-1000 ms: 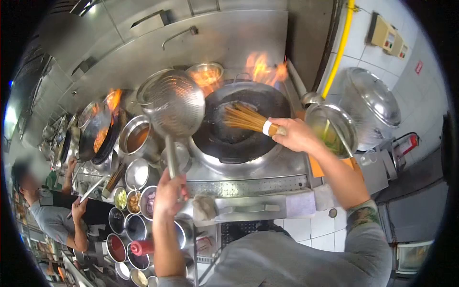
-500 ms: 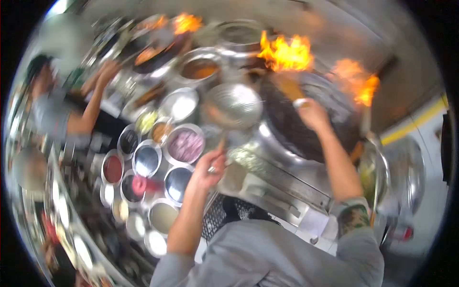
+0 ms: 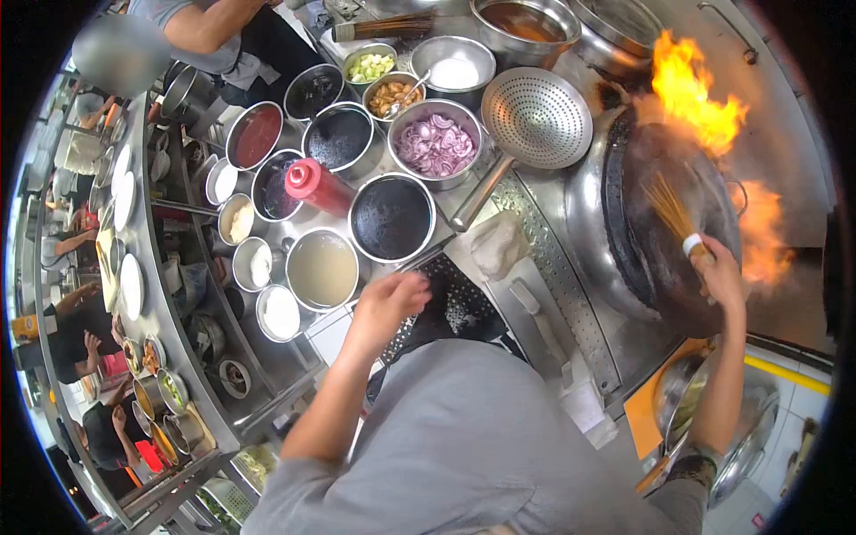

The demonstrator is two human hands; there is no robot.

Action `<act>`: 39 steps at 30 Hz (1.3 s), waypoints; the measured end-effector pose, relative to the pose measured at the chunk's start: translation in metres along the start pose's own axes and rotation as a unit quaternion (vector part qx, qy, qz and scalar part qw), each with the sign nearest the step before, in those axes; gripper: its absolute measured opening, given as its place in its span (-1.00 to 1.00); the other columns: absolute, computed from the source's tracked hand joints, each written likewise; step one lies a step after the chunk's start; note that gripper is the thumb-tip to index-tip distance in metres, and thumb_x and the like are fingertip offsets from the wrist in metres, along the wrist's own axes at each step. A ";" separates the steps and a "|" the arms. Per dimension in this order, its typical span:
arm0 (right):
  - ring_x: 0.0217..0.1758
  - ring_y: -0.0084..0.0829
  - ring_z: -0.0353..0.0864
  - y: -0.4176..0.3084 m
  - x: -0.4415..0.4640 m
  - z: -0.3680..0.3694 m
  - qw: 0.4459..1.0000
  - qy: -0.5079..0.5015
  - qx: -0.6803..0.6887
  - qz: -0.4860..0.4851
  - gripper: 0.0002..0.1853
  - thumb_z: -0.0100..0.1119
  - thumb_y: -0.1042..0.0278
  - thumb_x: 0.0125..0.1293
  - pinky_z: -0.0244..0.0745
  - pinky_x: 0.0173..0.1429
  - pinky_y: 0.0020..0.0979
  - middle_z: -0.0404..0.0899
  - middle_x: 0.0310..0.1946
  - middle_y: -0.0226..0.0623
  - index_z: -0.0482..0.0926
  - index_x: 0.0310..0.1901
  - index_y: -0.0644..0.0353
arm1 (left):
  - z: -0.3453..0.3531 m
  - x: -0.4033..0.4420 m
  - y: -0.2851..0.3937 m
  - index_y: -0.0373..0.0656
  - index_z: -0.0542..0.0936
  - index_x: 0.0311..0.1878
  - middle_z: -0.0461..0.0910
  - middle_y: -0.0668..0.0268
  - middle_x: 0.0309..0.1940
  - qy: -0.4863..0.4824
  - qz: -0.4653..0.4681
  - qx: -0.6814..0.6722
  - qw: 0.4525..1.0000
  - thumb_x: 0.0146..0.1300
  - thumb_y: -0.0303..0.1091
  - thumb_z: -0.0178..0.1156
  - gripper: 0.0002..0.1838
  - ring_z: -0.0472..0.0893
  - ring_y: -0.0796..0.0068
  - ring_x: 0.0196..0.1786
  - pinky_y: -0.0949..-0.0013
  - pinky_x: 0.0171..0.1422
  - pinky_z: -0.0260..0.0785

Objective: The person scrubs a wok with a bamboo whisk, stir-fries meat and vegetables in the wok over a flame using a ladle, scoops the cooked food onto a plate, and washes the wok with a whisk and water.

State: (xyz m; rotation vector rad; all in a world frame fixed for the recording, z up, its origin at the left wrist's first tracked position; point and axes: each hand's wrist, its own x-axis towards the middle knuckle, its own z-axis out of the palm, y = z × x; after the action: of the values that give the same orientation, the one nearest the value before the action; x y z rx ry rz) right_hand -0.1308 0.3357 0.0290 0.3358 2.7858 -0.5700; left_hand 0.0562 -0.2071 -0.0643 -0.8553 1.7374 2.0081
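My right hand (image 3: 720,275) is closed round the white-banded end of a bamboo brush (image 3: 670,210), whose bristles are over the dark wok (image 3: 642,178). My left hand (image 3: 389,308), fingers curled and slightly blurred, is in front of my body, near a pot of dark liquid (image 3: 392,218); nothing shows in it. A perforated strainer (image 3: 537,118) lies beside the wok, its handle toward a folded cloth (image 3: 499,246). Left of it stands a bowl of sliced purple onions (image 3: 437,144).
Flames (image 3: 695,94) rise behind the wok. A red squeeze bottle (image 3: 319,187) stands among several sauce pots. A co-worker's arm (image 3: 214,25) is at the upper left. Plates (image 3: 131,285) line a counter at the left. Metal pots (image 3: 526,27) stand at the top.
The view has turned left. My left hand has let go of the strainer, which now rests beside the wok. My right hand still holds the brush at the wok.
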 end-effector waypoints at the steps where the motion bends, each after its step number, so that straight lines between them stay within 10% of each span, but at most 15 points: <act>1: -0.58 -0.39 0.60 0.005 -0.003 -0.004 1.000 -0.013 0.010 -0.011 -0.45 0.27 0.26 0.34 0.52 -0.55 -0.33 0.68 -0.24 -0.17 0.51 0.35 0.16 | -0.005 0.007 -0.012 -0.37 0.54 0.22 0.66 0.13 0.03 0.041 0.008 -0.023 0.999 0.55 -0.06 0.16 -0.50 0.69 0.35 0.08 0.32 0.13 0.59; 7: -0.62 -0.41 0.60 -0.018 0.004 0.007 0.999 0.034 0.006 -0.012 -0.48 0.29 0.28 0.32 0.51 -0.51 -0.34 0.69 -0.40 -0.19 0.55 0.32 0.13 | 0.000 0.063 -0.065 -0.28 0.44 0.02 0.58 0.18 -0.01 0.190 0.088 -0.287 0.935 0.56 -0.25 0.13 -0.74 0.69 0.22 0.08 0.26 0.20 0.58; 19: -0.50 -0.37 0.67 0.009 -0.014 -0.027 0.993 0.017 -0.113 -0.038 -0.50 0.34 0.08 0.28 0.60 -0.29 -0.19 0.77 -0.27 -0.15 0.68 0.19 0.13 | -0.017 0.078 -0.073 -0.22 0.43 -0.12 0.58 0.17 0.01 0.192 0.101 -0.283 0.934 0.54 -0.41 0.07 -0.91 0.66 0.16 0.14 0.24 0.20 0.56; 22: -0.49 -0.41 0.65 0.015 -0.026 -0.039 0.997 0.000 -0.005 0.081 -0.53 0.36 0.05 0.25 0.61 -0.21 -0.17 0.75 -0.35 -0.20 0.70 0.15 0.07 | -0.026 0.073 -0.082 -0.30 0.31 0.32 0.42 0.04 0.28 0.173 0.093 -0.266 0.944 0.56 -0.28 0.07 -0.59 0.54 0.05 0.33 0.14 0.37 0.49; 25: 0.06 0.01 0.71 0.028 -0.013 0.004 0.987 0.109 -0.113 0.021 -0.63 0.25 0.16 0.23 0.59 0.15 -0.05 0.72 -0.03 -0.01 0.73 0.07 -0.04 | -0.033 0.066 -0.096 -0.26 0.36 0.34 0.30 -0.04 0.43 0.145 0.073 -0.235 0.958 0.52 -0.10 0.15 -0.48 0.53 0.01 0.33 0.09 0.40 0.46; 28: 0.03 -0.04 0.73 0.022 -0.040 -0.048 0.983 0.033 -0.175 0.054 -0.65 0.22 0.20 0.24 0.61 0.12 -0.06 0.74 -0.02 -0.11 0.73 0.06 -0.05 | -0.001 -0.002 -0.048 -0.26 0.46 0.19 0.59 0.18 -0.03 0.123 0.041 -0.083 0.988 0.45 -0.06 0.26 -0.51 0.65 0.14 0.08 0.20 0.20 0.56; 30: 0.02 -0.02 0.74 0.055 -0.020 -0.048 0.978 0.072 -0.190 0.037 -0.69 0.17 0.24 0.27 0.63 0.10 -0.04 0.75 -0.06 -0.08 0.72 0.03 -0.02 | 0.021 -0.017 -0.026 -0.29 0.54 0.23 0.60 0.06 0.14 0.046 0.107 0.056 0.992 0.41 -0.27 0.30 -0.58 0.67 0.16 0.07 0.28 0.16 0.54; 33: 0.01 0.00 0.74 0.026 0.000 -0.017 0.973 0.106 -0.199 0.056 -0.66 0.11 0.27 0.29 0.63 0.11 -0.05 0.75 -0.06 -0.10 0.72 0.06 -0.07 | 0.116 -0.028 0.048 -0.19 0.69 0.07 0.59 0.02 0.20 -0.087 0.433 0.348 0.827 0.30 -0.43 0.37 -0.72 0.63 0.04 0.12 0.14 0.21 0.49; 39: 0.06 -0.11 0.74 0.062 0.000 -0.055 0.987 0.101 -0.123 0.037 -0.50 0.30 -0.06 0.23 0.62 0.16 -0.13 0.76 -0.02 -0.21 0.67 0.21 -0.18 | 0.263 -0.012 0.092 -0.17 0.69 0.03 0.61 0.08 0.09 -0.193 0.645 0.374 0.638 0.22 -0.27 0.42 -0.66 0.55 -0.01 0.16 0.02 0.23 0.40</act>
State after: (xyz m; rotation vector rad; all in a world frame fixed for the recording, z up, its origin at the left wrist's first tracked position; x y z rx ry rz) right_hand -0.1259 0.4140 0.0560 0.4634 2.9787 -0.1798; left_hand -0.0479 0.0337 0.0312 1.3753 2.7712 1.3368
